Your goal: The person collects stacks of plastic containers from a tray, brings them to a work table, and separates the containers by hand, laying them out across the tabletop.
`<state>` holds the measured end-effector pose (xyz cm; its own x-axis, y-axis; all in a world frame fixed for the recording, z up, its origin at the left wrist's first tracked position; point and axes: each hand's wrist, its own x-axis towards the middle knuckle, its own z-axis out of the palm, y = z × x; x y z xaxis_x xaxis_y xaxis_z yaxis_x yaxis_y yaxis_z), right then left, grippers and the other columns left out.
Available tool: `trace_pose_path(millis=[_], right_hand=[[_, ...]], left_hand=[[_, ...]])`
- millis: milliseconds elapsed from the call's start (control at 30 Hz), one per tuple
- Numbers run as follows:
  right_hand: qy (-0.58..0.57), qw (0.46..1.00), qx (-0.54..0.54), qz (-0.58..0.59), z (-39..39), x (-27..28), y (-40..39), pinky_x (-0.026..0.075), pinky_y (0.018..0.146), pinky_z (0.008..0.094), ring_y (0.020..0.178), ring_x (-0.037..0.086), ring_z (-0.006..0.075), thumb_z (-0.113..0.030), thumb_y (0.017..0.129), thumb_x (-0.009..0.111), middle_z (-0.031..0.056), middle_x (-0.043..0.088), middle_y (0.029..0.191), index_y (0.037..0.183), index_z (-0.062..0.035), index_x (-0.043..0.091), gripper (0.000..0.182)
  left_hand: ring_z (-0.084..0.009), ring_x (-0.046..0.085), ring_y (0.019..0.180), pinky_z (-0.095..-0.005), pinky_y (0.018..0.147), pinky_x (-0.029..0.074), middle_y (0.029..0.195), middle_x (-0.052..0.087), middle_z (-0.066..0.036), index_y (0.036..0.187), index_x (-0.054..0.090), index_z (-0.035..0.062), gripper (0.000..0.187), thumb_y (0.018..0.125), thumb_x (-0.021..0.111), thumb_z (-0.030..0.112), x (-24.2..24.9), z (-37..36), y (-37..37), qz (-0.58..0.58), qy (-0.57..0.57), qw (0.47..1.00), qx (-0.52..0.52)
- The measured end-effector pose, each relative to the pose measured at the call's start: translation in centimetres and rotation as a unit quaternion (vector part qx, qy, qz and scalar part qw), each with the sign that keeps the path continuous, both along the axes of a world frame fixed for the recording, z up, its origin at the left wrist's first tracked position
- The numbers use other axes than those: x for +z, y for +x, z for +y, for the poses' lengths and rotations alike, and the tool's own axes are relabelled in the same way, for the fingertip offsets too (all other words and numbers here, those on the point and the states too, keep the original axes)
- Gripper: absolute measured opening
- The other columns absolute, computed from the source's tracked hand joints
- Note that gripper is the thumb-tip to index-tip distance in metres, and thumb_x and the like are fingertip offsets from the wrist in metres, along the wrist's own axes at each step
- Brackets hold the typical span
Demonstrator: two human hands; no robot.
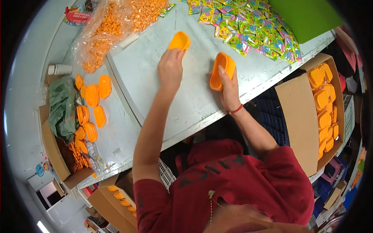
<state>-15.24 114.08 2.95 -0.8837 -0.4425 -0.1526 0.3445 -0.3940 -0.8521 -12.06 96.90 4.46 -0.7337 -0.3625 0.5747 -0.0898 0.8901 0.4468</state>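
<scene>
Two hands (169,70), two cardboard boxes (301,116), one green bag (62,106).

pale worktable (186,101), cardboard boxes (299,112)

Red shirt (233,174), below both hands: dark block letters across chest, seen upside down, apparently "FANCY", not fully certain. Colourful sachets (256,31) beyond right hand (229,91): print too small to read. Packet (77,15) far beyond left hand (169,70): illegible.

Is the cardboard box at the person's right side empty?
No. The cardboard box holds a stack of orange plastic cases along its far side.
</scene>
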Motion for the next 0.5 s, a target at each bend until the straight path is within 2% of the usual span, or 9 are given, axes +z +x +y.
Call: trace_pose_path(millis=[67,200,267,300,367,400,433,500], right_hand=[[-0.009,1.000,0.003,-0.005,0.1,-0.1,0.2,0.043,0.076,0.0258,0.087,0.052,0.0134,-0.023,0.086,0.052,0.0059,0.047,0.108,0.132,-0.0063,0.024,0.056],[-0.006,1.000,0.029,0.004,0.4,-0.2,0.7,0.041,0.084,0.0285,0.093,0.051,0.0162,-0.023,0.087,0.052,0.0083,0.043,0.117,0.135,-0.0067,0.017,0.062],[-0.001,0.999,0.033,-0.014,0.4,0.0,0.7,0.040,0.085,0.0288,0.094,0.051,0.0165,-0.023,0.087,0.051,0.0082,0.042,0.119,0.136,-0.0069,0.016,0.062],[-0.005,0.999,0.032,-0.014,0.3,0.0,0.7,0.040,0.085,0.0291,0.095,0.050,0.0169,-0.029,0.089,0.048,0.0081,0.041,0.120,0.136,-0.0074,0.015,0.062],[-0.043,0.998,0.038,-0.034,0.3,0.1,0.4,0.039,0.086,0.0286,0.098,0.049,0.0165,-0.032,0.090,0.045,0.0079,0.041,0.120,0.136,-0.0071,0.015,0.060],[-0.081,0.994,0.044,-0.049,0.3,0.1,0.1,0.039,0.087,0.0281,0.100,0.047,0.0160,-0.035,0.091,0.042,0.0078,0.041,0.121,0.136,-0.0067,0.015,0.060],[-0.082,0.994,0.042,-0.051,0.0,0.0,-0.1,0.039,0.087,0.0281,0.100,0.047,0.0160,-0.035,0.091,0.042,0.0078,0.041,0.121,0.136,-0.0067,0.015,0.060],[-0.047,0.998,0.022,0.033,-0.6,-0.4,-0.1,0.035,0.090,0.0261,0.105,0.043,0.0144,-0.039,0.093,0.035,0.0075,0.040,0.122,0.136,-0.0049,0.015,0.058]], left_hand=[[-0.0299,0.054,0.071,-0.0382,0.062,0.044,0.073,0.056,-0.012,0.078,0.056,0.0025,0.010,0.074,0.061,0.010,-1.6,-2.9,-3.9,0.000,-0.128,0.990,-0.056],[-0.0296,0.054,0.072,-0.0387,0.061,0.043,0.073,0.056,-0.012,0.075,0.057,0.0034,0.009,0.073,0.061,0.011,-3.0,-6.8,-8.5,-0.028,-0.159,0.986,-0.043],[-0.0302,0.054,0.072,-0.0395,0.062,0.043,0.073,0.056,-0.012,0.074,0.058,0.0038,0.010,0.074,0.061,0.013,-1.9,-7.0,-9.3,0.011,-0.168,0.985,-0.041],[-0.0302,0.054,0.072,-0.0395,0.062,0.043,0.073,0.056,-0.012,0.074,0.058,0.0038,0.010,0.074,0.061,0.013,-1.6,-6.7,-9.2,0.009,-0.167,0.985,-0.043],[-0.0243,0.057,0.071,-0.0317,0.066,0.045,0.080,0.061,-0.009,0.087,0.062,0.0002,0.018,0.080,0.059,0.017,0.0,-4.0,-6.5,-0.061,-0.008,0.998,0.002],[-0.0201,0.057,0.072,-0.0297,0.067,0.045,0.081,0.062,-0.008,0.090,0.061,-0.0004,0.019,0.082,0.056,0.016,0.1,-1.8,-4.4,-0.067,0.142,0.988,-0.012],[-0.0158,0.057,0.073,-0.0278,0.068,0.045,0.083,0.063,-0.007,0.092,0.061,-0.0011,0.020,0.085,0.053,0.015,0.3,1.0,-2.1,-0.072,0.287,0.955,-0.026],[-0.0082,0.054,0.075,-0.0239,0.070,0.043,0.083,0.062,-0.004,0.093,0.060,-0.0022,0.021,0.086,0.051,0.015,1.7,6.8,1.4,-0.130,0.460,0.878,-0.025]])
